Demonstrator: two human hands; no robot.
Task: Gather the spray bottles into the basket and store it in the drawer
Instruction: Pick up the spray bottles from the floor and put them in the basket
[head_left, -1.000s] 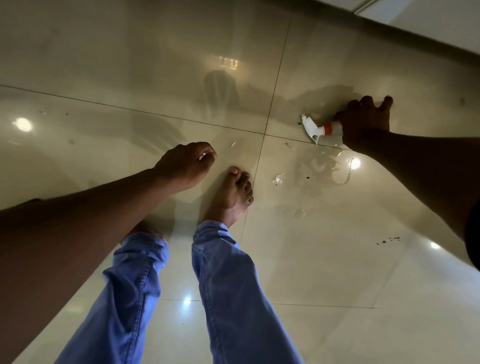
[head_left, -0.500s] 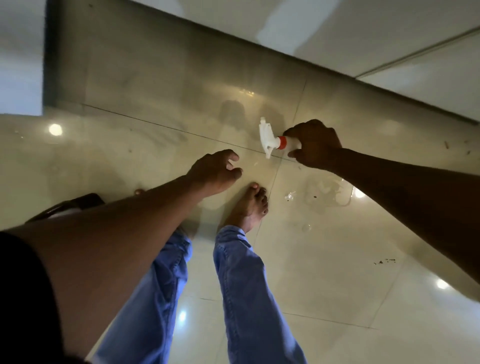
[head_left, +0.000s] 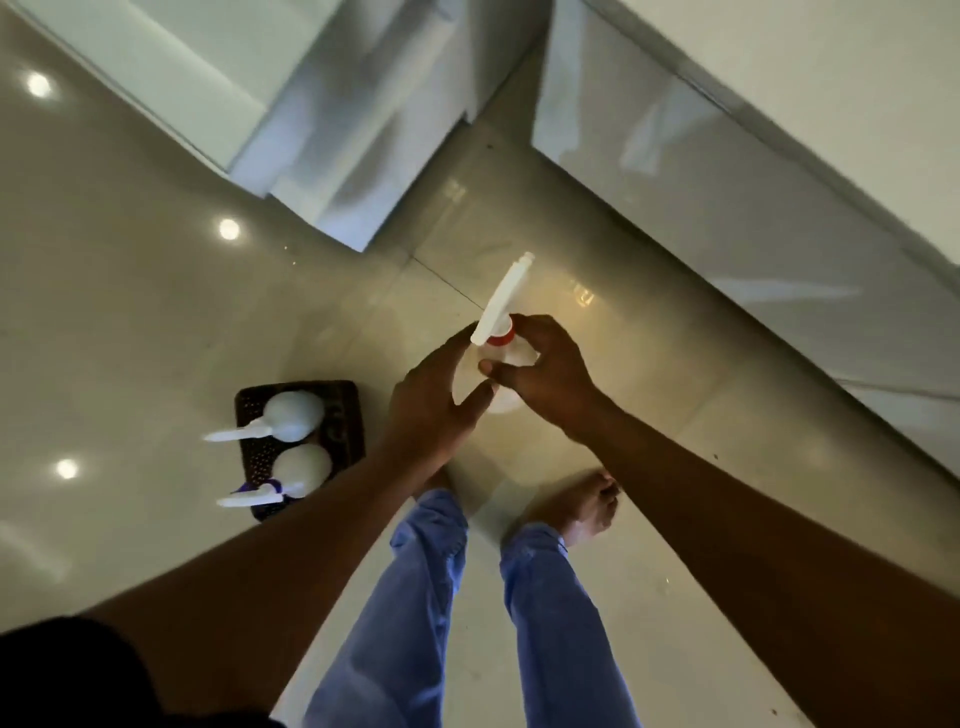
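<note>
Near the centre of the frame both hands meet around one spray bottle (head_left: 503, 364), held above the floor. The right hand (head_left: 550, 379) comes in from the lower right and is closed around the clear body of the bottle, its thumb lying across the front and its fingers wrapped over the shoulder just under the red collar. The left hand (head_left: 434, 410) reaches in from the lower left with its fingers partly spread, cupping the left side of the bottle; its thumb touches the body near the right thumb. The bottle's white trigger head points up and slightly right, toward the top centre of the frame. Below the hands, two legs in blue jeans (head_left: 550, 618) run to the bottom edge, with a bare foot (head_left: 584, 501) on the glossy beige tiled floor (head_left: 130, 291). Left of the hands, in the middle left of the frame, a dark woven basket (head_left: 343, 415) sits on the floor holding two more spray bottles: the upper one (head_left: 293, 415) has a white nozzle pointing left, and the lower one (head_left: 301, 470) has a purple collar and its nozzle also pointing left. White cabinet fronts (head_left: 727, 218) fill the upper right and the upper left of the frame.
</note>
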